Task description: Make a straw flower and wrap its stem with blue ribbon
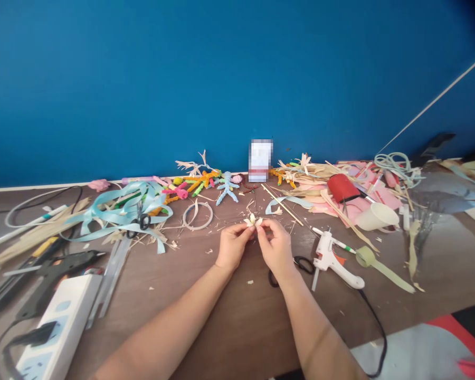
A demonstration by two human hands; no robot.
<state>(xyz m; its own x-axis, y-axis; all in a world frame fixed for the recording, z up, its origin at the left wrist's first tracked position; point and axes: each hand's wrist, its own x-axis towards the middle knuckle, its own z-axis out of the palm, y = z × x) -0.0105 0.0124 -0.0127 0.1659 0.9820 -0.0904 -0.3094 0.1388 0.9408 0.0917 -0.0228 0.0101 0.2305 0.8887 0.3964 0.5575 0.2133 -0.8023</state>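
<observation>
Between my fingertips, over the middle of the table, is a small cream-coloured flower point(252, 219) with pointed petals. My left hand point(234, 244) pinches it from the left, thumb and index finger together. From the other side my right hand point(275, 245) grips it the same way, so both hands meet at the flower. Its lower part is hidden by my fingers. Black-handled scissors point(304, 265) lie partly under my right wrist. A white hot glue gun point(332, 258) rests just right of that hand.
A white power strip point(69, 311) and a black glue gun point(55, 274) lie at the left, near tangled light-blue ribbon point(103, 203). Fuzzy coloured figures point(226, 187) line the blue wall. A red cup point(342, 188), a white cup point(374, 217) and green ribbon point(391, 275) are at the right.
</observation>
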